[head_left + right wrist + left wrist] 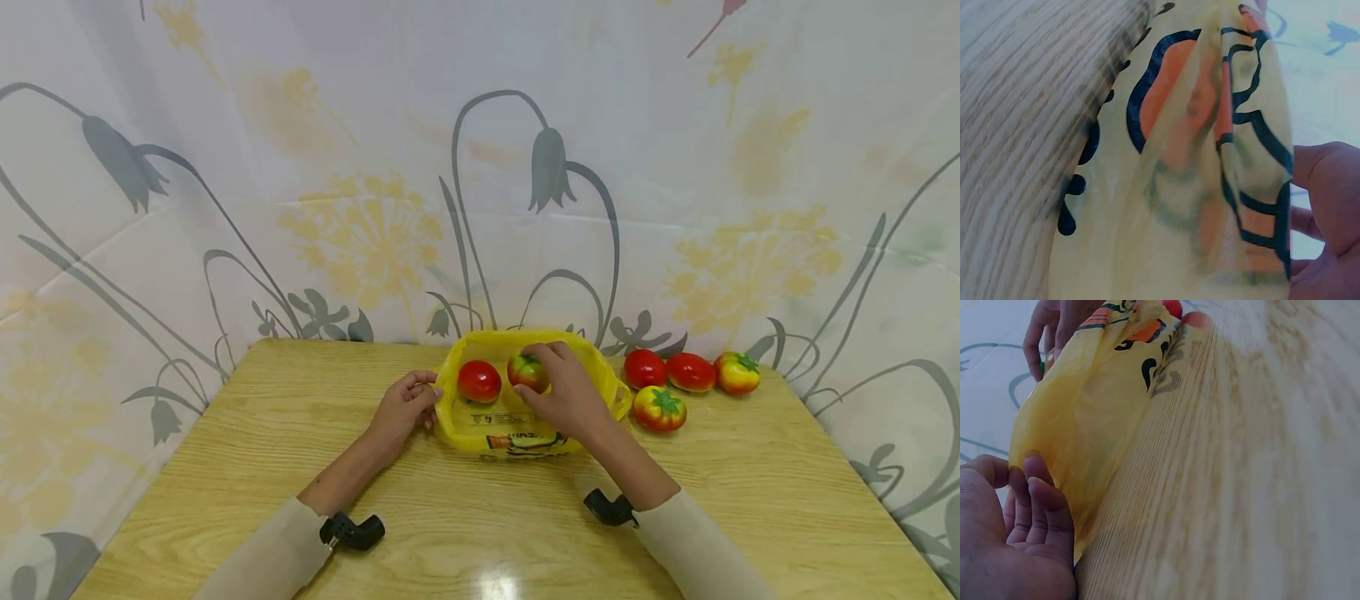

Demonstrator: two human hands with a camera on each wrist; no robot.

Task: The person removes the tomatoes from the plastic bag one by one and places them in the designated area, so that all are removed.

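A yellow plastic bag with printed black and orange figures stands open on the table. My left hand pinches its left rim between thumb and fingertips, which the left wrist view shows close up. Inside the bag's mouth, my right hand grips a red-and-green toy tomato from above, thumb on the near side. A smooth red toy fruit lies in the bag to its left. The bag's side hides the toy tomato in the right wrist view, where part of the right hand shows.
Right of the bag lie two plain red toy fruits and two red-and-yellow toy tomatoes with green tops. The wooden table ends at a flower-printed cloth behind. A bag handle loop sticks out right.
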